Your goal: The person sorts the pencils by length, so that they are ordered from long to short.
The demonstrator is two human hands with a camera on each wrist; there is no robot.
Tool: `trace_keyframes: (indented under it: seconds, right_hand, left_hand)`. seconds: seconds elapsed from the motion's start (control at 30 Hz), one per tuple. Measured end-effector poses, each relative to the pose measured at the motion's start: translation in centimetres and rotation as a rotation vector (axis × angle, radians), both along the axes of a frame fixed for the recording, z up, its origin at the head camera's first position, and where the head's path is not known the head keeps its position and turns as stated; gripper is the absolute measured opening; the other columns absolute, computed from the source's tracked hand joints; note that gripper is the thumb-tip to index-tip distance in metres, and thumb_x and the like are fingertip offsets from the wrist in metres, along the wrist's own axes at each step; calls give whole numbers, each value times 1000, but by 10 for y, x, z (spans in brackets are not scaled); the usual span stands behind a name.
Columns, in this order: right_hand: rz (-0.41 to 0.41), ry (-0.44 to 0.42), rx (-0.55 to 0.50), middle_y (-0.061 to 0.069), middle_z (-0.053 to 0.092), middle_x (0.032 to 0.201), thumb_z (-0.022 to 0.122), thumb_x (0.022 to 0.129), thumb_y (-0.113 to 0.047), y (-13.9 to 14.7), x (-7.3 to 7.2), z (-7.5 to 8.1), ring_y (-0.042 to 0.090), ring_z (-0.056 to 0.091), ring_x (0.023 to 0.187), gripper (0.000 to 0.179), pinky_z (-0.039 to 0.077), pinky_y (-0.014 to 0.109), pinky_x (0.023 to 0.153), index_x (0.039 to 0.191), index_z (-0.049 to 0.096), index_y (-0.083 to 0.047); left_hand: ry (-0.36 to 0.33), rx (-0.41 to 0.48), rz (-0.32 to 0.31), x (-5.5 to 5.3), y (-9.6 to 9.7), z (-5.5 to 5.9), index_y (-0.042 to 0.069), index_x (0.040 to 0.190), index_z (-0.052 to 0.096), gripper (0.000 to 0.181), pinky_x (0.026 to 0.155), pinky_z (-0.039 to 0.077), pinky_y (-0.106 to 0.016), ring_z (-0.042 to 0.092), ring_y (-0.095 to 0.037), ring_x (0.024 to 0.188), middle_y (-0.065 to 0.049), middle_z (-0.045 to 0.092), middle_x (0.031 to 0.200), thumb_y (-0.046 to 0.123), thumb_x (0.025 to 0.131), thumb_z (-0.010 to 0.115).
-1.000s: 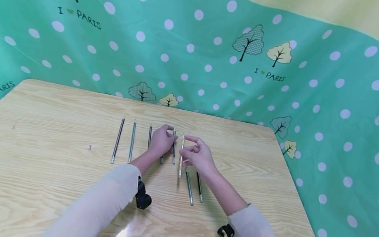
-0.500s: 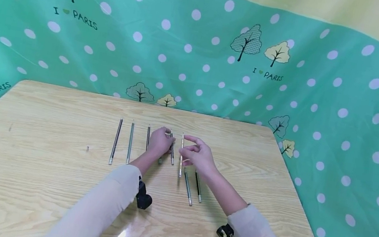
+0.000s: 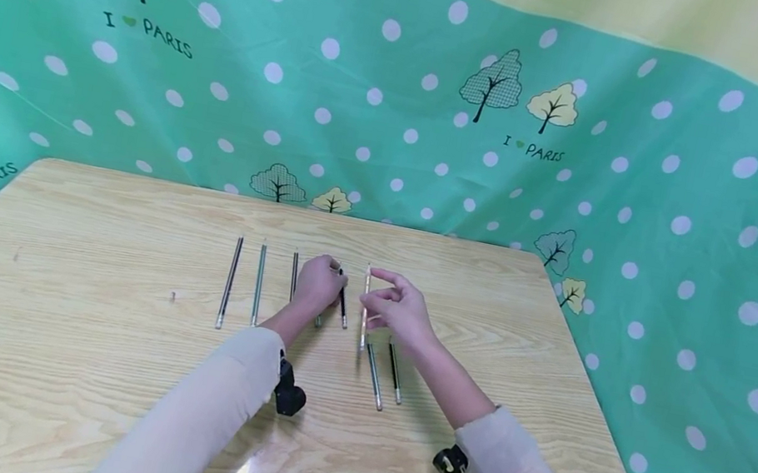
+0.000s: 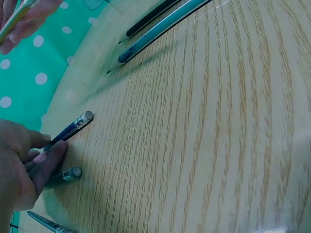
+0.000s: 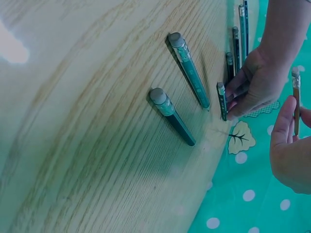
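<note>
My left hand (image 3: 320, 284) pinches a dark pencil (image 3: 343, 306), its eraser end toward me; the fingers cover its far part. In the left wrist view this pencil (image 4: 75, 127) shows between thumb and fingers, with another pencil's eraser end (image 4: 74, 173) just beyond the fingers. Just to the right, my right hand (image 3: 403, 313) holds a yellow-gold pencil (image 3: 363, 327) between thumb and fingers, point away from me. The right wrist view shows this pencil (image 5: 296, 97) upright in the grip, eraser up, apart from the dark one.
Left of my left hand, a row holds a dark pencil (image 3: 230, 282), a teal pencil (image 3: 259, 283) and another dark pencil (image 3: 294, 272). Nearer me on the right lie a teal pencil (image 3: 374, 377) and a black pencil (image 3: 395, 373). A dotted curtain (image 3: 368, 125) hangs behind the wooden table (image 3: 62, 350).
The left hand has drawn slightly toward me along the dark pencil. The right hand's gold pencil has shifted a little up and right. The head view has turned slightly.
</note>
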State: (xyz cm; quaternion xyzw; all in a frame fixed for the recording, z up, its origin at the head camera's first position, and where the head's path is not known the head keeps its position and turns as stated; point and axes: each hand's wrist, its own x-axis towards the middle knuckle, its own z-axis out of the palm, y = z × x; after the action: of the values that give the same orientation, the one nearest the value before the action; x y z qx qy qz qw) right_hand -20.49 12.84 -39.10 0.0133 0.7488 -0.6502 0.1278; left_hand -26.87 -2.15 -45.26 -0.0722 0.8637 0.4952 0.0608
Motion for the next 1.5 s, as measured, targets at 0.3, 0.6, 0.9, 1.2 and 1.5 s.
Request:
trace_keyframes:
  seconds: [0.3, 0.6, 0.9, 1.2, 1.5]
  right_hand:
    - [-15, -1, -15, 1, 60, 84, 65, 84, -3, 3, -3, -2, 12, 61, 68, 50, 56, 25, 59, 131, 51, -11]
    - [-46, -20, -7, 2, 61, 85, 66, 83, -3, 6, -6, 0, 16, 62, 72, 48, 56, 24, 60, 129, 53, -13]
    - [-54, -16, -1, 2, 61, 86, 66, 83, -4, 9, -10, 1, 17, 62, 75, 49, 55, 23, 61, 129, 52, -12]
    - [-73, -5, 20, 3, 61, 88, 66, 83, -4, 11, -16, -3, 20, 63, 78, 45, 56, 24, 62, 126, 55, -13]
    - [-85, -4, 33, 3, 61, 87, 66, 83, -5, 11, -21, -4, 28, 64, 85, 40, 56, 24, 63, 122, 57, -11]
  left_hand:
    - [17, -28, 0, 0, 1, -1, 0, 122, 55, 35, 54, 51, -21, 58, -9, 46, -13, 67, 88, 14, 90, 57]
    - [41, -45, -16, 1, 1, -1, -1, 119, 57, 32, 60, 53, -24, 60, -11, 48, -14, 68, 90, 14, 91, 55]
    - [42, -27, -16, 2, 0, -3, -1, 117, 59, 30, 61, 55, -25, 61, -11, 53, -16, 68, 99, 14, 91, 55]
    - [59, -21, -23, 1, 0, -4, 0, 115, 61, 28, 62, 56, -26, 61, -10, 52, -16, 68, 101, 14, 92, 54]
    - [59, -25, -24, 2, 0, -5, 1, 114, 62, 26, 56, 54, -24, 62, -12, 56, -15, 68, 99, 15, 92, 55]
